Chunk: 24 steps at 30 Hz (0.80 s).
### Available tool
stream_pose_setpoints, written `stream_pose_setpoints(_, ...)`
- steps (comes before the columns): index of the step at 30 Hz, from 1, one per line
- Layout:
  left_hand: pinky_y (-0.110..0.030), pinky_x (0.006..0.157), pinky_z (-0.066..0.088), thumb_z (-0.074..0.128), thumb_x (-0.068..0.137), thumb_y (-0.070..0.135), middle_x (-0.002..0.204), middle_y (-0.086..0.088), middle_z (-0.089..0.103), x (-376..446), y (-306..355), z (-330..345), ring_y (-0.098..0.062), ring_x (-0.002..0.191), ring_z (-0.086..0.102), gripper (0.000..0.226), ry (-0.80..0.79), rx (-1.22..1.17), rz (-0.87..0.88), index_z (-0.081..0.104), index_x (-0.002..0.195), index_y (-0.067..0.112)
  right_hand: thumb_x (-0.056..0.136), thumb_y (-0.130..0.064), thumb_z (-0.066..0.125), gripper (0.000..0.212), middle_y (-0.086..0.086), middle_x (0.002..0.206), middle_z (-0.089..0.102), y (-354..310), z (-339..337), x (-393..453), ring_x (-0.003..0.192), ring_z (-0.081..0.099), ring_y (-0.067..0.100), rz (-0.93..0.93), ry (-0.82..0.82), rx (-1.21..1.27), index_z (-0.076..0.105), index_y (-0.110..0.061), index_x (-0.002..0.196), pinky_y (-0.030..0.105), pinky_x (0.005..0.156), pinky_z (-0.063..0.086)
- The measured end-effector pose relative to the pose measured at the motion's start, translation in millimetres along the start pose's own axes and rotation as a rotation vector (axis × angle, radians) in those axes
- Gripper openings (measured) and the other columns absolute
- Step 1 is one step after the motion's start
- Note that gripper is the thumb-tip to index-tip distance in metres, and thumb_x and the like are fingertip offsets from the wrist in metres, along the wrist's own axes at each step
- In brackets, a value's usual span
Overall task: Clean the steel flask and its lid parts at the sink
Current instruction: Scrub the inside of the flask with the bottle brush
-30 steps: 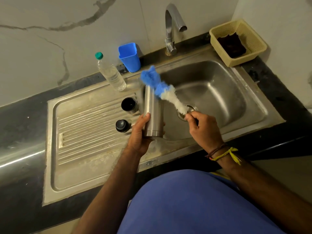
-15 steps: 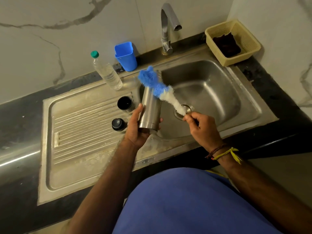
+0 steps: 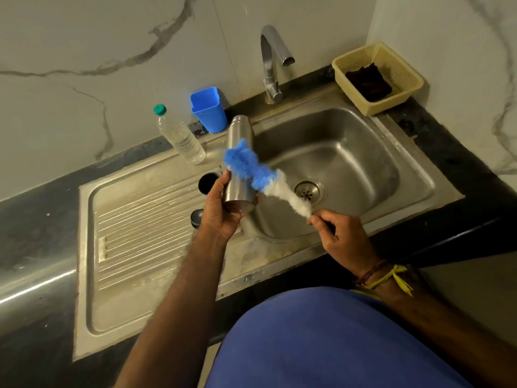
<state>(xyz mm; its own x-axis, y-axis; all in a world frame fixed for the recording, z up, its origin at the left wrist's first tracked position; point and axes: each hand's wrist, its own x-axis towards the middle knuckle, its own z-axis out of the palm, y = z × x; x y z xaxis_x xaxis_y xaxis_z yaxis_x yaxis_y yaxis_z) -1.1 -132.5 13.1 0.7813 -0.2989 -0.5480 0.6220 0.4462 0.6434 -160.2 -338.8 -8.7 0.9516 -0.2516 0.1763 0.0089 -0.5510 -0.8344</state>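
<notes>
Over the near-left rim of the sink basin [image 3: 349,152], the left hand [image 3: 221,212] curls round the lower part of the steel flask [image 3: 240,161], holding it base toward the person and mouth pointing away toward the wall. Across from it, the right hand [image 3: 340,233] pinches the handle end of a bottle brush [image 3: 263,177], whose blue-and-white bristles lie against the outside of the flask's body, not inside it. Just left of the flask, on the ribbed draining board [image 3: 140,233], two dark lid parts wait: a black cup-like lid piece [image 3: 207,182] and a smaller round stopper [image 3: 196,217], both partly hidden behind the left hand and apparently untouched. Farther back stand a clear plastic bottle [image 3: 179,135] with a green cap and a blue plastic cup [image 3: 209,110]; a cream basket [image 3: 377,77] with a dark cloth sits at the right corner. No water runs from the tap [image 3: 272,63], and no suds show. By my judgement the task is at an early-to-middle stage: the flask's outside is being scrubbed, while rinsing and both lid parts remain.
</notes>
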Motion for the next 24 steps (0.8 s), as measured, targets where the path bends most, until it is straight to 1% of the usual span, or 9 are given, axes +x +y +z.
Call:
stream_pose_setpoints(2, -0.047, 0.086, 0.059, 0.064, 0.093, 0.036, 0.11, -0.012, 0.074, 1, 4, 6, -0.027, 0.095, 0.072, 0.041, -0.023, 0.028, -0.006, 0.062, 0.127, 0.012, 0.097, -0.018, 0.062, 0.015, -0.01, 0.074, 0.069, 0, 0, 1, 0.065, 0.064, 0.001, 0.003, 0.013, 0.035, 0.075, -0.011, 0.094, 0.013, 0.057, 0.046)
stream_pose_setpoints(5, -0.042, 0.078, 0.059, 0.058, 0.098, 0.044, 0.093, -0.008, 0.067, 8, 12, 16, -0.024, 0.082, 0.068, 0.033, -0.002, 0.097, 0.042, 0.064, 0.105, 0.013, 0.098, -0.032, 0.055, 0.025, -0.005, 0.076, 0.071, -2, 0, -3, 0.067, 0.066, 0.01, -0.062, -0.083, 0.025, 0.072, -0.016, 0.094, 0.034, 0.059, 0.053)
stream_pose_setpoints(6, -0.043, 0.084, 0.056, 0.063, 0.095, 0.047, 0.092, -0.008, 0.062, 11, 15, 19, -0.024, 0.082, 0.065, 0.034, -0.003, 0.096, 0.058, 0.063, 0.101, 0.013, 0.098, -0.034, 0.053, 0.027, -0.005, 0.076, 0.07, -1, -2, -6, 0.066, 0.065, 0.01, -0.075, -0.084, 0.016, 0.072, -0.016, 0.093, 0.035, 0.058, 0.053)
stream_pose_setpoints(9, -0.048, 0.105, 0.048, 0.063, 0.093, 0.046, 0.101, -0.01, 0.072, 13, 24, 28, -0.026, 0.094, 0.069, 0.041, 0.013, 0.1, 0.007, 0.067, 0.112, 0.011, 0.097, -0.031, 0.054, 0.025, -0.006, 0.074, 0.069, 2, -5, -7, 0.063, 0.062, 0.005, -0.036, 0.012, 0.047, 0.073, -0.015, 0.093, 0.026, 0.056, 0.05)
stream_pose_setpoints(14, -0.045, 0.092, 0.055, 0.059, 0.099, 0.05, 0.111, -0.012, 0.075, 2, 16, 31, -0.027, 0.097, 0.074, 0.055, -0.018, 0.059, 0.014, 0.06, 0.136, 0.01, 0.099, -0.026, 0.057, 0.02, -0.007, 0.077, 0.071, 1, -8, 0, 0.065, 0.065, 0.005, -0.038, 0.023, 0.015, 0.074, -0.015, 0.098, 0.025, 0.058, 0.052)
stream_pose_setpoints(17, -0.045, 0.1, 0.05, 0.058, 0.096, 0.058, 0.125, -0.013, 0.07, -6, 8, 29, -0.027, 0.106, 0.069, 0.062, -0.1, 0.018, -0.017, 0.058, 0.136, 0.012, 0.098, -0.021, 0.06, 0.018, -0.013, 0.06, 0.058, 2, -13, 6, 0.052, 0.055, 0.003, -0.001, 0.086, 0.006, 0.074, -0.012, 0.094, 0.018, 0.05, 0.04)
stream_pose_setpoints(20, -0.043, 0.087, 0.056, 0.062, 0.087, 0.063, 0.123, -0.012, 0.069, -10, 0, 28, -0.025, 0.102, 0.068, 0.068, -0.125, 0.056, -0.005, 0.06, 0.134, 0.014, 0.098, -0.021, 0.06, 0.017, -0.013, 0.066, 0.064, -2, -10, 11, 0.057, 0.057, -0.002, -0.027, 0.051, -0.026, 0.075, -0.013, 0.094, 0.011, 0.056, 0.041)
stream_pose_setpoints(22, -0.043, 0.082, 0.058, 0.063, 0.086, 0.063, 0.122, -0.014, 0.068, -11, -5, 22, -0.029, 0.1, 0.068, 0.071, -0.115, 0.051, -0.001, 0.058, 0.136, 0.013, 0.098, -0.022, 0.059, 0.018, -0.008, 0.069, 0.067, -1, -12, 11, 0.058, 0.058, 0.0, -0.036, 0.075, -0.035, 0.075, -0.013, 0.096, 0.013, 0.056, 0.044)
stream_pose_setpoints(24, -0.044, 0.08, 0.06, 0.061, 0.091, 0.06, 0.122, -0.016, 0.069, -14, -7, 17, -0.033, 0.099, 0.069, 0.069, -0.108, 0.04, -0.017, 0.056, 0.139, 0.01, 0.099, -0.025, 0.058, 0.022, -0.003, 0.066, 0.066, 3, -13, 14, 0.056, 0.059, 0.006, -0.016, 0.12, -0.041, 0.073, -0.011, 0.093, 0.026, 0.052, 0.049)
